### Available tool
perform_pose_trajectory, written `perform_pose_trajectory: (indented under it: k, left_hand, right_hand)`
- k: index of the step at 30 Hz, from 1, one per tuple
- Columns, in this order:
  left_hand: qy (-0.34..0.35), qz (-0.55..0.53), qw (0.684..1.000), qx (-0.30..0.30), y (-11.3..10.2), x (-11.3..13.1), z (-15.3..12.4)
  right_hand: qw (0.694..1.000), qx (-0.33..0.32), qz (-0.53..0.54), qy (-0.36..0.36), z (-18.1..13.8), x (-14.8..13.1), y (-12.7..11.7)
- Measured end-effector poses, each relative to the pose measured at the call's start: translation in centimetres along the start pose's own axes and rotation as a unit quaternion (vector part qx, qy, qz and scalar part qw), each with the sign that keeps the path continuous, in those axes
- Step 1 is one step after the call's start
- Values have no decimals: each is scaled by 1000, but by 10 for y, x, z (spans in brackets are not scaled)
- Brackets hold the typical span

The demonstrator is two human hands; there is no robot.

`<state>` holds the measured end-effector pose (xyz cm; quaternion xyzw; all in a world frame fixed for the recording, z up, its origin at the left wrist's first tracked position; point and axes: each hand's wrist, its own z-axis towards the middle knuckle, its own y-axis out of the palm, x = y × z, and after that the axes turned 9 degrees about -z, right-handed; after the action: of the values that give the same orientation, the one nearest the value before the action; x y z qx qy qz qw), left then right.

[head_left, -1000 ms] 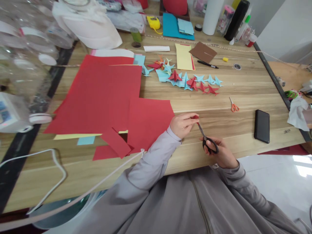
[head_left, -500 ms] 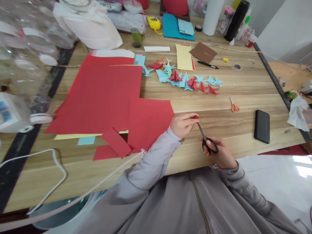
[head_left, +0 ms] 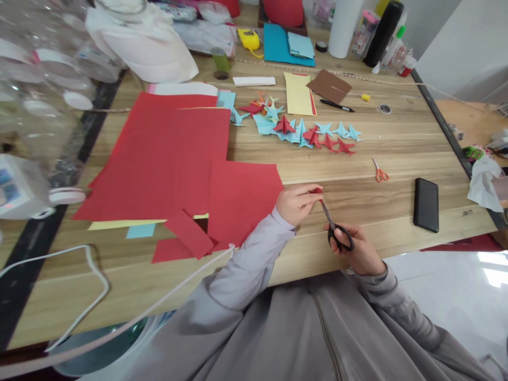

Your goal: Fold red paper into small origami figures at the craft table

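The head view looks forward and down at the nearby hands (head_left: pixel 296 205) and table (head_left: pixel 345 172).

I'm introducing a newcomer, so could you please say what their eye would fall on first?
The large red paper sheets on the left of the table would probably strike first. Next come the origami cranes clustered farther back, mid-table, then the black-handled scissors in the right fingers, pointing toward the small red piece in the left fingers.
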<state>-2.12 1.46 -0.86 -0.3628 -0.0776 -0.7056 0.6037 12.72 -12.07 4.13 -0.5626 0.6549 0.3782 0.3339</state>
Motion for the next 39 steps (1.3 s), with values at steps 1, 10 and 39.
perform_pose_trajectory:
  k: [1,10,39]
  left_hand:
    - [-2,0,1000,1,0,0,0]
    - [-23,-51,998,41,3,4,1]
    - [-62,-42,993,-91,7,3,-6]
  right_hand:
    - [1000,-1,-1,0,0,0,0]
    - [1000,0,-3,-4,-1,0,-1]
    - [998,-45,-28,-32,-5,0,9]
